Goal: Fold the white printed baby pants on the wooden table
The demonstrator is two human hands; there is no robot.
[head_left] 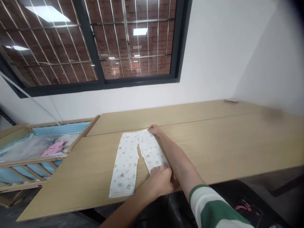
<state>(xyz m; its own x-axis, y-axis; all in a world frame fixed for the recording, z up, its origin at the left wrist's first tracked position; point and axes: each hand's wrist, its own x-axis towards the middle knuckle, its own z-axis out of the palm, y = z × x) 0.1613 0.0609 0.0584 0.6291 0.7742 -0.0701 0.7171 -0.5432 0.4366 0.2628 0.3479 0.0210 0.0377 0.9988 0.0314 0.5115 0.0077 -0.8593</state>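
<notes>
A small pair of white baby trousers point(128, 161) with little green prints lies flat on the light wooden table point(225, 142), waistband away from me and legs towards me. My right hand point(154, 129), on an arm in a green-and-white sleeve, reaches along the right side of the garment. Its fingers are closed on the far right corner of the waistband. My left hand point(161, 180) sits near the table's front edge, fingers pinched on the cuff of the right trouser leg. The left leg lies untouched.
A wooden cot point(47, 148) with blue lining, pink clothing point(53, 148) and other fabric stands against the table's left end. A barred window is set in the white wall behind. A small flat object point(231, 100) lies at the table's far right. Something dark sits below the front edge.
</notes>
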